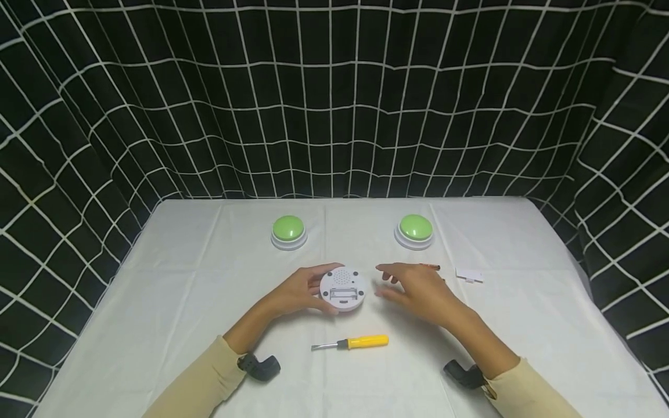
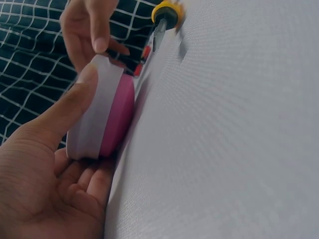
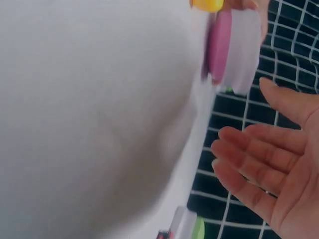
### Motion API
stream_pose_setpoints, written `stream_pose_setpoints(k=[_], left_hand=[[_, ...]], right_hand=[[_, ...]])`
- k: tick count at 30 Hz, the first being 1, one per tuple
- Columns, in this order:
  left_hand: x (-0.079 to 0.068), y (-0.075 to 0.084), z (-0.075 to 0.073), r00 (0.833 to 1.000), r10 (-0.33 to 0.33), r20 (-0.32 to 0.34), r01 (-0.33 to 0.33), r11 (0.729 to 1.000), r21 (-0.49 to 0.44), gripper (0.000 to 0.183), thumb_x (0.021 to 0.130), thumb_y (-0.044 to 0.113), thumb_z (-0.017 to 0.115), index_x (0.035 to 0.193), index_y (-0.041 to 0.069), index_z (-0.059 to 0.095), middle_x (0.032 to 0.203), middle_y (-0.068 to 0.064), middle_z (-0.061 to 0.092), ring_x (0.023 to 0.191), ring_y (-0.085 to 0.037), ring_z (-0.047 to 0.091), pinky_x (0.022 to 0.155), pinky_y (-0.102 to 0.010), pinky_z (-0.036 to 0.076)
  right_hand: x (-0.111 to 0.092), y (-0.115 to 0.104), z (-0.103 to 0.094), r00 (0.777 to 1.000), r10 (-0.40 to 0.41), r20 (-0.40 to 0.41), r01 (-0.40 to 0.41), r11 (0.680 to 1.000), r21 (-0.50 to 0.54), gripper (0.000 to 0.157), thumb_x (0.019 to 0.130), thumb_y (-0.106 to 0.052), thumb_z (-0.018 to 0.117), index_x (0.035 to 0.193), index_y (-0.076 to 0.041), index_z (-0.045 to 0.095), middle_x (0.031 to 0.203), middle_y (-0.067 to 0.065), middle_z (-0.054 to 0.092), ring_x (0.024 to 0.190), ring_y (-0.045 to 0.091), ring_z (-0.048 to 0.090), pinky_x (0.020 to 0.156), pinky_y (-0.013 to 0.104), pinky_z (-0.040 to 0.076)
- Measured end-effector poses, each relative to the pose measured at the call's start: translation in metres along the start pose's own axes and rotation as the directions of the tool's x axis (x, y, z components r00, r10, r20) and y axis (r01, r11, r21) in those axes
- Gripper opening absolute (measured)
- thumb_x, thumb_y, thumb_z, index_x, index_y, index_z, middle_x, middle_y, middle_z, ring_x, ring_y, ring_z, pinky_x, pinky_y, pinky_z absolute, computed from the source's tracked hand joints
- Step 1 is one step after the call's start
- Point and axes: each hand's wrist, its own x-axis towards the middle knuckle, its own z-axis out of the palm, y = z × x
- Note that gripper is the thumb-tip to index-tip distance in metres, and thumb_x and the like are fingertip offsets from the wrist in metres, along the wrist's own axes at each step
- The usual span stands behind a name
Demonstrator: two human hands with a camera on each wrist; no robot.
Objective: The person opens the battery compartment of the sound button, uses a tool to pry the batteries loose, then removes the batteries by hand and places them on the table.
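My left hand grips a round push button by its side, thumb and fingers around the rim. The button lies face down, its white base with speaker holes and an uncovered battery compartment turned up. Its pink cap faces the table in the left wrist view. Just right of the button, my right hand hovers with fingers loosely extended and nothing in them. Partly hidden behind that hand lies a red-and-black battery. A white battery cover rests farther right.
A yellow-handled screwdriver lies in front of the button, its flat tip pointing left. Two green push buttons stand farther back, one on the left and one on the right. A black netted curtain encloses the white table.
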Motion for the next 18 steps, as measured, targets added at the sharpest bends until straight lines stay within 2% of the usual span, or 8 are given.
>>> stream_pose_setpoints(k=[5, 8, 15, 18], left_hand=[[0.000, -0.001, 0.002, 1.000, 0.014, 0.012, -0.014, 1.000, 0.005, 0.097, 0.071, 0.008, 0.092, 0.155, 0.020, 0.044, 0.153, 0.001, 0.050, 0.138, -0.018, 0.050, 0.110, -0.028, 0.044], [-0.001, -0.001, 0.004, 1.000, 0.017, 0.026, -0.017, 1.000, -0.017, 0.098, 0.072, 0.005, 0.090, 0.156, 0.017, 0.040, 0.152, -0.005, 0.051, 0.137, -0.022, 0.051, 0.109, -0.029, 0.046], [0.001, 0.006, 0.001, 1.000, 0.008, 0.009, -0.006, 0.991, -0.135, 0.092, 0.071, -0.010, 0.085, 0.149, 0.004, 0.038, 0.144, -0.021, 0.054, 0.128, -0.030, 0.059, 0.103, -0.032, 0.052], [0.003, 0.013, -0.004, 1.000, 0.020, 0.002, -0.019, 0.992, -0.125, 0.090, 0.070, -0.012, 0.085, 0.147, 0.000, 0.039, 0.143, -0.021, 0.055, 0.127, -0.030, 0.060, 0.102, -0.032, 0.053]], right_hand=[[0.008, -0.008, 0.009, 0.996, -0.014, 0.093, 0.002, 0.992, 0.127, 0.068, 0.088, -0.028, 0.080, 0.144, 0.001, 0.054, 0.114, 0.005, 0.072, 0.099, 0.023, 0.069, 0.085, 0.040, 0.058], [0.011, -0.013, 0.014, 0.992, -0.037, 0.124, 0.014, 0.984, 0.178, 0.076, 0.085, -0.024, 0.084, 0.146, 0.005, 0.049, 0.114, 0.007, 0.072, 0.097, 0.021, 0.069, 0.085, 0.036, 0.058], [0.020, -0.019, 0.019, 0.991, -0.077, 0.105, 0.047, 0.963, 0.265, 0.075, 0.079, -0.016, 0.088, 0.138, 0.015, 0.052, 0.107, 0.013, 0.073, 0.091, 0.018, 0.070, 0.078, 0.025, 0.059], [0.024, -0.020, 0.016, 0.994, -0.065, 0.088, 0.040, 0.963, 0.265, 0.074, 0.078, -0.015, 0.089, 0.135, 0.015, 0.054, 0.105, 0.013, 0.073, 0.090, 0.019, 0.070, 0.076, 0.023, 0.059]])
